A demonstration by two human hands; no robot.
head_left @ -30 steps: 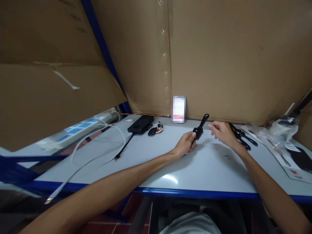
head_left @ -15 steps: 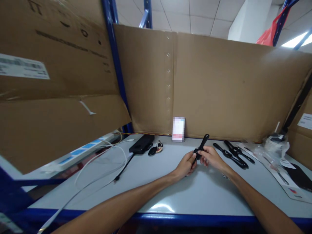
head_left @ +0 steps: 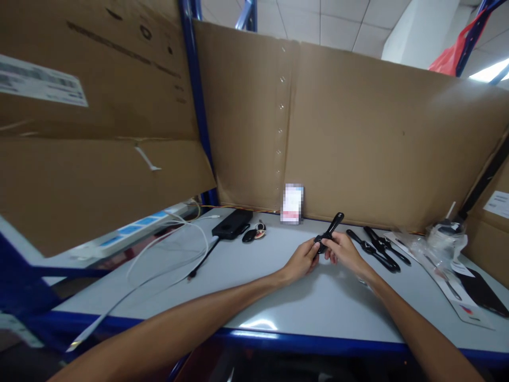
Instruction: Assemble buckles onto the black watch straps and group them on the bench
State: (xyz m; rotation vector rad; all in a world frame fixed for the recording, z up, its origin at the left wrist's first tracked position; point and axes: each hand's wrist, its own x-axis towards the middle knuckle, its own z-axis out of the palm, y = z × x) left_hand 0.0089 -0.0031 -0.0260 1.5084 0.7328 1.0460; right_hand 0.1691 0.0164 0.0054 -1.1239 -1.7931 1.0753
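My left hand (head_left: 301, 261) and my right hand (head_left: 342, 250) are together above the middle of the table, closed around a black spokeshave (head_left: 334, 223). One of its handles sticks up and away to the right. My left fingers wrap its lower end, hiding the other handle. The right thumb and fingers press at its central body; whether they hold a smaller part too, I cannot tell. Several more black spokeshaves (head_left: 373, 250) lie side by side on the table, to the right of my right hand. A small shiny metal piece (head_left: 363, 283) lies by my right wrist, partly hidden.
A lit phone (head_left: 292, 204) leans against the cardboard wall (head_left: 377, 132). On the left are a black power bank (head_left: 233, 224), keys (head_left: 254, 234), a white cable (head_left: 139, 289) and a power strip (head_left: 131, 231). Plastic packaging (head_left: 441, 265) and a dark flat object (head_left: 483, 292) lie right.
The camera view has shifted slightly, so the scene sits a little higher. Both hands still grip the spokeshave in nearly the same pose.
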